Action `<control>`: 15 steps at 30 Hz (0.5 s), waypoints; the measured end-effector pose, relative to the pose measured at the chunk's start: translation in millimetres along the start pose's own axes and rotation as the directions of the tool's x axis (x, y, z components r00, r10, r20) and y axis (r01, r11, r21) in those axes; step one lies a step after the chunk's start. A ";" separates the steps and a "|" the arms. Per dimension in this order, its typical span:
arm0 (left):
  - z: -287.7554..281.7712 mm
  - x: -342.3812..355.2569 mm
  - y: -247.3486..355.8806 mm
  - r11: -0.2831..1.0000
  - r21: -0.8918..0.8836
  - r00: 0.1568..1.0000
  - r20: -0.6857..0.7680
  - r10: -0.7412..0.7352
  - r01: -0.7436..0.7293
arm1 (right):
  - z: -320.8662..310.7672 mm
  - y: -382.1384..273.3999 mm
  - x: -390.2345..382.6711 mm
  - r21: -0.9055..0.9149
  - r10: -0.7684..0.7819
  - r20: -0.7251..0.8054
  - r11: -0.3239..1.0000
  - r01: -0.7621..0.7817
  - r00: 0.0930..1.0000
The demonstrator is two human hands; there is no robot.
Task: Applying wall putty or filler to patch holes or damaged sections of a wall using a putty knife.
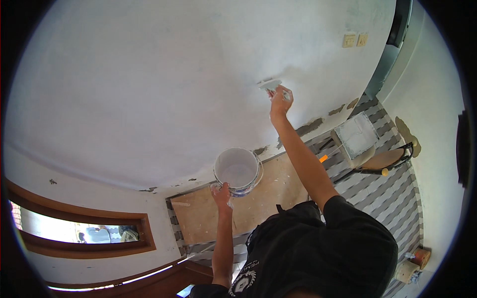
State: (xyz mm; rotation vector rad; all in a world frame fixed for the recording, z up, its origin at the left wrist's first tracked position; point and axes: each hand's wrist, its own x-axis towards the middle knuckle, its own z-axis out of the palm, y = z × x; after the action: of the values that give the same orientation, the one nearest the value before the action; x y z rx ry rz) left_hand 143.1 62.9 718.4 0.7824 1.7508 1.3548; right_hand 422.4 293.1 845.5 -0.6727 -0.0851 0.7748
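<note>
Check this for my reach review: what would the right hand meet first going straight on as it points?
Probably the broad whitish plastered wall, via the flat, whitish-bladed scraper in the right hand; whether the blade already touches is unclear.

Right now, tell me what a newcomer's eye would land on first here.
Probably the white bucket, held in the left hand near the middle of the view. Above it to the right, the right hand holds a broad-bladed scraper up to the pale wall. Low on that wall, ragged grey-brown patches break the surface.
</note>
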 end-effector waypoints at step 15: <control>-43.9 6.3 19.1 0.992 -0.064 0.994 0.004 -0.111 0.112 | 194.1 -130.3 -54.2 -0.146 -0.187 0.249 0.963 0.228 0.950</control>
State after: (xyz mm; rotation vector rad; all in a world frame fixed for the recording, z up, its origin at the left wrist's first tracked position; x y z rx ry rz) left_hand 102.4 51.1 741.5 0.6404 1.7161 1.3283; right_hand 403.8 292.0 1084.7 -0.7216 -0.4360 0.6435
